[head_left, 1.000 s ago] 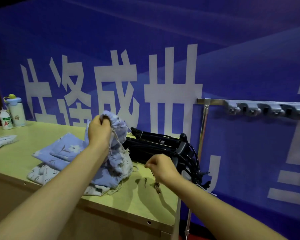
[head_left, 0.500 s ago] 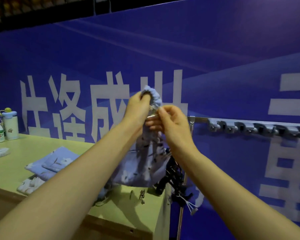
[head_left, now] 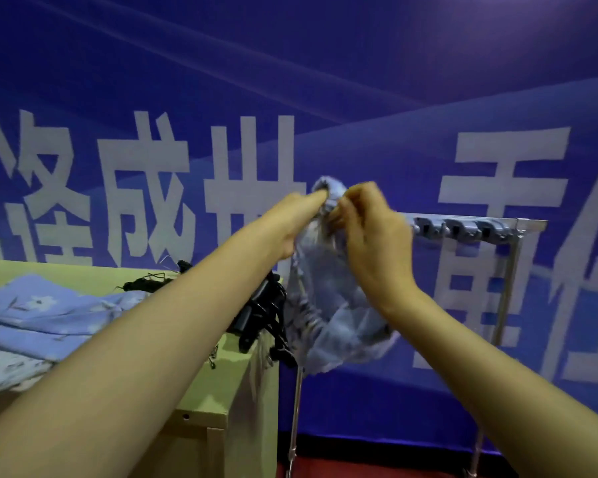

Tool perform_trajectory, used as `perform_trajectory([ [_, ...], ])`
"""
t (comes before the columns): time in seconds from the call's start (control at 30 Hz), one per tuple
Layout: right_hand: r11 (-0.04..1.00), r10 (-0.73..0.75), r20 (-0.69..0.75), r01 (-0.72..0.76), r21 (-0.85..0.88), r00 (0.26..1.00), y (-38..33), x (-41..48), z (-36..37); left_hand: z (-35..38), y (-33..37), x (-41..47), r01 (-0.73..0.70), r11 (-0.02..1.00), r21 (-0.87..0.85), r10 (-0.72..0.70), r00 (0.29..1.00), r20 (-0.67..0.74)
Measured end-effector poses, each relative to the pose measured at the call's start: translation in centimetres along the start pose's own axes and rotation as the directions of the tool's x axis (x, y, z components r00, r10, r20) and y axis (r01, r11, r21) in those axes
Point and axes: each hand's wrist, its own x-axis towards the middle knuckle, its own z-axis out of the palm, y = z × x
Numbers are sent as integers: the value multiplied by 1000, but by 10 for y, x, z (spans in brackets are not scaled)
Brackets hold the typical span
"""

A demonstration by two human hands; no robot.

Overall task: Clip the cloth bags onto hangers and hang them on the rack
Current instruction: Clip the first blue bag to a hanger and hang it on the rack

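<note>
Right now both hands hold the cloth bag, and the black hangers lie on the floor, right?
No: the head view shows the black hangers on the table, not the floor. The left hand and right hand do hold the cloth bag.

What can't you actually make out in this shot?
Head view, the only one:
1. Whether a clip or hanger is on the cloth bag: the left hand and right hand gripping its top, plus motion blur, hide it.
2. Rack: left end is behind the right hand and bag.
3. Black hanger pile: partly behind the left arm, so uncountable.
4. Folded bags on the table: cut off by the left edge.
</note>
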Motion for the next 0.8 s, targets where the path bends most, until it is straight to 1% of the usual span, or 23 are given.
perform_trajectory([
  [0.03, 1000, -19, 133, 20, -10, 991, 9, -10, 1, -2, -16, -1, 55, 994, 90, -52, 998, -34],
  [0.07, 999, -40, 265, 45, -14, 964, 16, -20, 3, -4, -30, -3, 97, 981, 169, -86, 994, -70],
  [0.1, 997, -53, 386, 67, -23, 921, 21, -29, 5, -6, -41, -5, 126, 964, 235, -106, 989, -99],
  [0.13, 996, -55, 488, 85, -40, 871, 26, -37, 8, -9, -51, -5, 144, 938, 315, -109, 986, -124],
  [0.2, 982, -44, 650, 151, -110, 759, 34, -48, 13, -14, -66, -2, 159, 837, 523, -94, 984, -150],
  [0.27, 916, -49, 782, 340, -213, 621, 38, -54, 19, -20, -74, 0, 162, 723, 671, -81, 985, -151],
  [0.3, 860, -32, 832, 439, -259, 554, 36, -56, 19, -22, -77, -1, 167, 677, 716, -87, 985, -148],
  [0.33, 816, -9, 862, 502, -288, 507, 33, -57, 22, -26, -81, -3, 174, 642, 746, -96, 984, -148],
  [0.37, 786, 22, 877, 534, -311, 479, 32, -58, 24, -30, -84, -4, 179, 618, 766, -103, 984, -147],
  [0.43, 741, 145, 891, 549, -385, 429, 33, -58, 29, -38, -93, -9, 174, 570, 803, -102, 985, -141],
  [0.5, 706, 273, 889, 552, -444, 367, 39, -61, 33, -47, -101, -13, 174, 559, 811, -89, 985, -149],
  [0.53, 729, 311, 888, 514, -451, 339, 43, -63, 36, -52, -106, -14, 179, 585, 791, -94, 984, -153],
  [0.57, 779, 338, 888, 436, -450, 311, 45, -66, 40, -56, -111, -15, 189, 634, 750, -112, 982, -153],
  [0.6, 844, 356, 889, 309, -438, 287, 45, -67, 43, -60, -115, -16, 199, 686, 699, -131, 980, -151],
  [0.63, 903, 354, 892, 144, -404, 281, 42, -68, 45, -61, -118, -16, 215, 730, 649, -153, 977, -151],
  [0.67, 942, 332, 891, -51, -333, 312, 37, -66, 47, -62, -121, -16, 228, 760, 609, -169, 973, -154],
  [0.7, 938, 312, 880, -266, -224, 359, 30, -63, 46, -62, -123, -15, 242, 781, 576, -185, 970, -157],
  [0.73, 876, 296, 871, -474, -85, 392, 21, -61, 46, -61, -124, -14, 255, 801, 542, -199, 967, -161],
  [0.77, 771, 275, 871, -635, 53, 406, 11, -60, 47, -61, -124, -14, 270, 821, 504, -215, 963, -166],
  [0.8, 665, 241, 879, -729, 158, 411, 3, -61, 49, -60, -125, -13, 288, 842, 457, -236, 957, -168],
])
